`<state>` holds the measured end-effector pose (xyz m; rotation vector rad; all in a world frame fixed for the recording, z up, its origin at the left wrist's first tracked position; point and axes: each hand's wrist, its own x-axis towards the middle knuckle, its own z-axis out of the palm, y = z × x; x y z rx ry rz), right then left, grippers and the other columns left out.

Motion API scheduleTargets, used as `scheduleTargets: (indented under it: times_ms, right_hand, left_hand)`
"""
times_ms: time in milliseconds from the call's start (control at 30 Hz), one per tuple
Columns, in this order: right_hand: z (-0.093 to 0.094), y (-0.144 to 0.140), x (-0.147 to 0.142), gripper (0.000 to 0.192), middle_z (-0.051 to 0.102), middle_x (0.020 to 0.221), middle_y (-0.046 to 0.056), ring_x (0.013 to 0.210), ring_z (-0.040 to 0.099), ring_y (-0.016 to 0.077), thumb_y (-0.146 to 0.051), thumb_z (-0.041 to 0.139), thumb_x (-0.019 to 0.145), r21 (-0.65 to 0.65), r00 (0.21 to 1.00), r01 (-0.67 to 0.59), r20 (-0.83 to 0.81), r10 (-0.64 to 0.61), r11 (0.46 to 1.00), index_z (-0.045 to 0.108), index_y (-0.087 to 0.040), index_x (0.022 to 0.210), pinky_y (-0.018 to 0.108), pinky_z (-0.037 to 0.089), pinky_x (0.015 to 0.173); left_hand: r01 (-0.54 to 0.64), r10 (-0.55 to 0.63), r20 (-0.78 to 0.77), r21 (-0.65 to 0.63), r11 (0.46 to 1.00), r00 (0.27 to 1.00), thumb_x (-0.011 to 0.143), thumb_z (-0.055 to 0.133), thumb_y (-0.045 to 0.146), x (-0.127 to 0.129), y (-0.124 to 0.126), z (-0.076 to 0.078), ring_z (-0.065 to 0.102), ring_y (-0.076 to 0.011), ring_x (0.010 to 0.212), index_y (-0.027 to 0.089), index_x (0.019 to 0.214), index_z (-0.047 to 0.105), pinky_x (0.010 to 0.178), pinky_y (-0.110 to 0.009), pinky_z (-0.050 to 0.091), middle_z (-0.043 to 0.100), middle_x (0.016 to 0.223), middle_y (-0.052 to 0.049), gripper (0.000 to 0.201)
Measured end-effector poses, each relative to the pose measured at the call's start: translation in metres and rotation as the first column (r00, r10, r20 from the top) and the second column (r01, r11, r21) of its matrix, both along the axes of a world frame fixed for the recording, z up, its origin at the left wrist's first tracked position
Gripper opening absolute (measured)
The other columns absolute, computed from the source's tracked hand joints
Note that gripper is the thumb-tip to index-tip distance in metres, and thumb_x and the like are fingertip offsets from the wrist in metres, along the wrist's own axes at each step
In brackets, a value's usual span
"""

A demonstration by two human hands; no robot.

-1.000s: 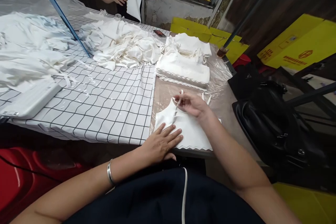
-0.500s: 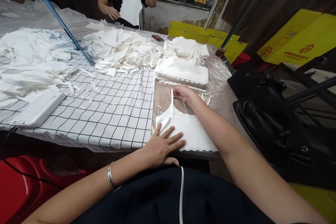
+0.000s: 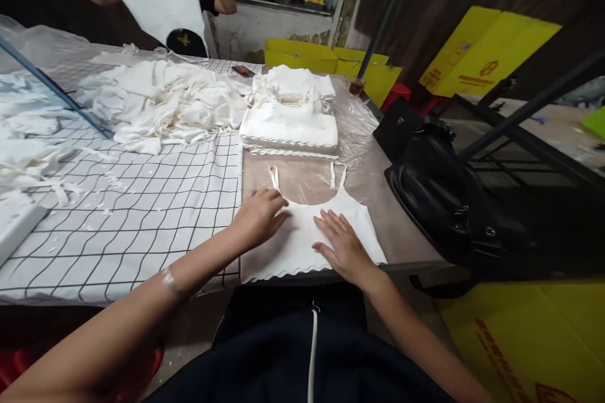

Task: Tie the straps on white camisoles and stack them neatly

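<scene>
A white camisole top (image 3: 302, 233) with thin straps and a scalloped hem lies flat at the table's near edge, its straps pointing away from me. My left hand (image 3: 261, 215) is over its left side by the left strap, fingers somewhat bent and apart, with no cloth seen in them. On the right half of the top rests my right hand (image 3: 343, 242), fingers spread and flat. Just beyond the straps stands a stack of folded white tops (image 3: 290, 129), and another folded stack (image 3: 295, 82) sits behind it.
A heap of loose white garments (image 3: 165, 101) covers the checked cloth (image 3: 189, 182) on the left. A black bag (image 3: 435, 195) stands at the right. A blue pole (image 3: 51, 85) rises at left. Across the table a person holds up a white garment (image 3: 163, 6).
My right hand has come back from the strap onto the top's body. My left hand has moved up towards the left strap. Both straps now lie spread out. The view has turned right.
</scene>
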<state>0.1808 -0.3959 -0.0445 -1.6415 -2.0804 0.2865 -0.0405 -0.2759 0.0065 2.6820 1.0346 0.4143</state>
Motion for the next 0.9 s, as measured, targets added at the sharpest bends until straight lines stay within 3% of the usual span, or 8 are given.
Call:
scheduleTargets:
  times_ms: [100,233,433,500,600,767,833,900]
  right_hand:
    - [0.001,0.005,-0.004,0.046,0.051,0.144,0.013,0.139,0.04,0.0312,-0.039,0.052,0.093,-0.006,1.0,0.019,-0.019,-0.019,1.0,0.056,-0.022,0.136,0.057,0.028,0.116]
    - [0.002,0.007,0.001,0.038,0.06,0.135,0.013,0.132,0.049,0.0301,-0.033,0.053,0.093,0.023,0.995,0.02,-0.099,-0.018,1.0,0.063,-0.021,0.128,0.054,0.037,0.111]
    - [-0.003,-0.005,0.004,0.031,0.064,0.128,0.011,0.126,0.054,0.0285,-0.033,0.059,0.089,0.065,0.93,0.074,-0.366,-0.045,0.995,0.067,-0.025,0.117,0.052,0.039,0.11]
    - [0.0,-0.006,0.008,0.027,0.068,0.12,0.01,0.116,0.061,0.0264,-0.036,0.059,0.088,0.01,0.82,0.176,-0.555,-0.141,0.984,0.067,-0.025,0.112,0.049,0.045,0.105]
    - [0.009,0.0,0.019,0.03,0.071,0.104,0.01,0.099,0.066,0.0246,-0.047,0.064,0.083,-0.205,0.51,0.28,-0.796,-0.326,0.938,0.067,-0.022,0.099,0.045,0.052,0.094]
    - [0.025,0.012,0.036,0.044,0.071,0.104,0.012,0.098,0.067,0.0241,-0.059,0.063,0.079,-0.411,-0.008,0.046,-0.912,-0.411,0.91,0.064,-0.02,0.1,0.042,0.053,0.091]
    - [0.029,0.014,0.038,0.046,0.07,0.107,0.013,0.1,0.067,0.0243,-0.061,0.056,0.083,-0.431,-0.064,-0.037,-0.899,-0.432,0.902,0.064,-0.02,0.101,0.041,0.055,0.087]
    - [0.032,0.013,0.04,0.041,0.07,0.106,0.012,0.097,0.067,0.0238,-0.057,0.056,0.083,-0.449,-0.042,-0.065,-0.891,-0.452,0.891,0.063,-0.021,0.101,0.04,0.056,0.082]
  left_hand:
    - [-0.066,0.087,0.124,-0.164,0.984,0.988,0.091,0.053,0.032,0.075,0.032,0.015,0.063,-0.0217,0.095,0.017,0.096,0.069,0.085,-0.032,0.044,0.069,0.102,-0.011,0.023]
    - [-0.263,0.285,0.002,-0.375,0.889,0.959,0.089,0.055,0.043,0.153,0.065,0.012,0.064,-0.0252,0.095,0.016,0.095,0.068,0.083,-0.033,0.045,0.072,0.099,-0.012,0.031]
    - [-0.301,0.314,-0.041,-0.423,0.855,0.949,0.071,0.069,0.02,0.186,0.089,0.006,0.066,-0.0318,0.097,0.013,0.082,0.068,0.081,-0.036,0.047,0.072,0.093,-0.018,0.013]
    - [-0.275,0.298,-0.029,-0.478,0.834,0.954,0.073,0.066,0.017,0.183,0.095,0.015,0.068,-0.0265,0.081,0.013,0.074,0.065,0.07,-0.032,0.048,0.071,0.079,-0.014,0.004]
    - [-0.217,0.279,0.036,-0.539,0.814,0.96,0.08,0.063,0.02,0.172,0.093,0.032,0.063,-0.0158,0.063,0.015,0.07,0.059,0.058,-0.026,0.046,0.066,0.067,-0.007,0.012]
    - [0.092,0.228,0.34,-0.713,0.696,0.912,0.075,0.074,0.022,0.146,0.039,0.048,0.055,-0.009,0.052,0.016,0.067,0.052,0.052,-0.022,0.042,0.055,0.055,0.002,0.024]
    - [0.259,0.089,0.38,-0.766,0.588,0.921,0.07,0.077,0.025,0.134,0.013,0.047,0.059,-0.0112,0.058,0.016,0.072,0.056,0.056,-0.023,0.047,0.06,0.061,0.001,0.024]
    - [0.35,-0.057,0.385,-0.757,0.552,0.921,0.07,0.077,0.028,0.122,-0.004,0.044,0.064,-0.014,0.068,0.016,0.08,0.06,0.064,-0.026,0.051,0.066,0.073,-0.002,0.024]
